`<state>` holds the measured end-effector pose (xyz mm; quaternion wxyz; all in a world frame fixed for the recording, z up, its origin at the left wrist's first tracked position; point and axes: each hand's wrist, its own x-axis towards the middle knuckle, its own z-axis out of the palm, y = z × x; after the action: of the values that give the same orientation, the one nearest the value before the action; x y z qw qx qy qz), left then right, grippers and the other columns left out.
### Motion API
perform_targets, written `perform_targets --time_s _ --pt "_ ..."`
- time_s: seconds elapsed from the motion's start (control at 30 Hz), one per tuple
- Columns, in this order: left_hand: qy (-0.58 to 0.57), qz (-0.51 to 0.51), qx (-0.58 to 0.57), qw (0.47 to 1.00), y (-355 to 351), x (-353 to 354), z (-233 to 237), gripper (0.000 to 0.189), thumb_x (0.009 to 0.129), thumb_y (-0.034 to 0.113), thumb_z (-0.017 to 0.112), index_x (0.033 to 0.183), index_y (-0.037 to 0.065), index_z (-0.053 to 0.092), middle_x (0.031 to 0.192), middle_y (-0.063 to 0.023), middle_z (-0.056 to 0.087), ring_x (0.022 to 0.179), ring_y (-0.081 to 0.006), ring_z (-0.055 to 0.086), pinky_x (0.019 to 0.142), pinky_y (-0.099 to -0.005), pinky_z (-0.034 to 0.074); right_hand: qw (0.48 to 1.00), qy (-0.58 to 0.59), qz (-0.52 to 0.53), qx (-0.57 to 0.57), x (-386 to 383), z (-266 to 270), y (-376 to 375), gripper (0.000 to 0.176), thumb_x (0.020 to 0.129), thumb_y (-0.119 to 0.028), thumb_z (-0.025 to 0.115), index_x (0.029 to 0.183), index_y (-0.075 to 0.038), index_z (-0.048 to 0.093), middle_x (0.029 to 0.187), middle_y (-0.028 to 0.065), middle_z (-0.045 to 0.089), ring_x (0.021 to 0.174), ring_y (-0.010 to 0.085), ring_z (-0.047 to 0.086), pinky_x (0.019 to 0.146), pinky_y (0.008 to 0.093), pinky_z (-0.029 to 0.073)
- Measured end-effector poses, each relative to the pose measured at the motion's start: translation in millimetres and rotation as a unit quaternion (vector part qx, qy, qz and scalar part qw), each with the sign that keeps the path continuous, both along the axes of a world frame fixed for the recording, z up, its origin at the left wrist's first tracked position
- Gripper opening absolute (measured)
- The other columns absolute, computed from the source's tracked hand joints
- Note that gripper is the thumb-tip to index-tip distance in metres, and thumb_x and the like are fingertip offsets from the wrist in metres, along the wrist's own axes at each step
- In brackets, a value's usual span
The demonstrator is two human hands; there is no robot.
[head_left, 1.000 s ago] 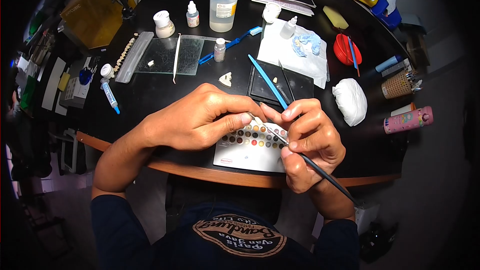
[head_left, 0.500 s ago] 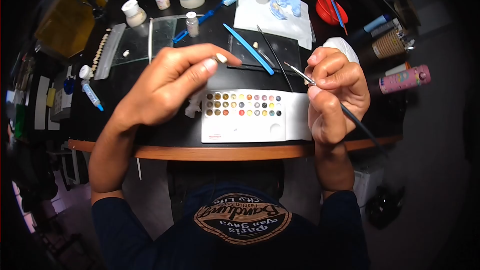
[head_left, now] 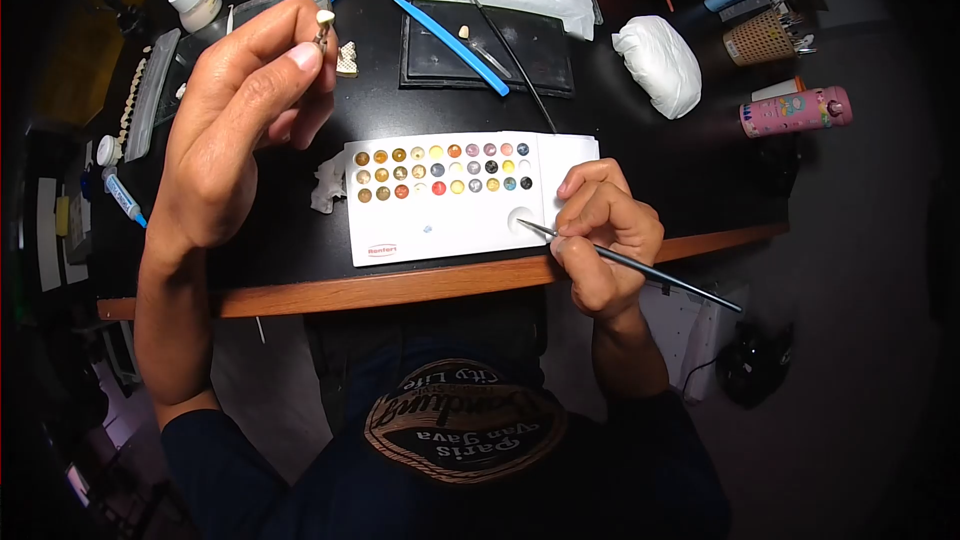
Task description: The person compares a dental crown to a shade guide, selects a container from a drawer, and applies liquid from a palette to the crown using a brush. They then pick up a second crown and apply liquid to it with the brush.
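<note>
My left hand (head_left: pixel 235 125) is raised at the left, thumb and forefinger pinched on a small metal holder (head_left: pixel 320 37) that carries a white tooth crown (head_left: pixel 325 17) on its end. My right hand (head_left: pixel 607 232) grips a thin dark-handled paintbrush (head_left: pixel 665 275) like a pen. The brush tip points left and lies at the round well (head_left: pixel 519 219) of the white paint palette (head_left: pixel 450 240). Three rows of coloured paints fill the palette's upper part, and a small bluish dab marks its bare lower area. A pale honeycomb-patterned piece (head_left: pixel 347 60) shows just behind my left fingers.
Beyond the palette, a black slab (head_left: pixel 540 50) bears a blue-handled tool (head_left: pixel 450 45), a dark brush and another crown (head_left: pixel 464 32). Crumpled tissue (head_left: pixel 328 185) touches the palette's left side. White wadding (head_left: pixel 657 65), a pink bottle (head_left: pixel 795 112) and a pen basket (head_left: pixel 755 40) stand right.
My left hand has moved up and left with the crown, turning it upright. My right hand has brought the brush down and left to the palette's well. The whole view has shifted slightly.
</note>
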<state>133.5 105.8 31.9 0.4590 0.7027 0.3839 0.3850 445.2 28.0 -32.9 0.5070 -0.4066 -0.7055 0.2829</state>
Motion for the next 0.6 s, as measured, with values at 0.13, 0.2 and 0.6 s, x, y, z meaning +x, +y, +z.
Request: perform_targets --time_s 0.13,0.2,0.6 --pt "0.001 0.011 -0.001 1.000 1.4 0.5 -2.8 0.031 0.105 0.033 0.048 0.096 0.005 0.054 0.080 0.0016 0.046 0.060 -0.0040 0.038 0.054 -0.0211 0.027 1.000 -0.020 0.004 0.002 0.9 -0.6 -0.3 0.006 0.058 0.002 0.055 0.061 -0.004 0.053 0.056 0.0056 0.058 0.071 0.0201 0.056 0.077 0.0340 0.050" --pt "-0.006 0.005 -0.015 1.000 0.8 0.5 -2.0 0.031 0.106 0.033 0.047 0.097 0.005 0.055 0.081 0.0014 0.048 0.060 -0.0038 0.040 0.053 -0.0207 0.027 1.000 -0.020 0.004 0.009 0.0 -0.8 0.4 0.006 0.059 0.002 0.055 0.061 -0.003 0.054 0.056 0.0056 0.058 0.071 0.0201 0.057 0.077 0.0339 0.050" --pt "-0.259 -0.130 -0.352 0.890 -10.7 7.3 9.0 0.048 0.114 0.026 0.035 0.130 -0.012 0.059 0.063 -0.0008 0.047 0.048 -0.0029 0.030 0.043 -0.0187 0.028 0.985 0.073 0.014 0.158 -42.0 48.9 27.1 0.015 0.074 0.007 0.068 0.084 -0.002 0.062 0.076 0.0080 0.065 0.087 0.0243 0.061 0.085 0.0380 0.052"
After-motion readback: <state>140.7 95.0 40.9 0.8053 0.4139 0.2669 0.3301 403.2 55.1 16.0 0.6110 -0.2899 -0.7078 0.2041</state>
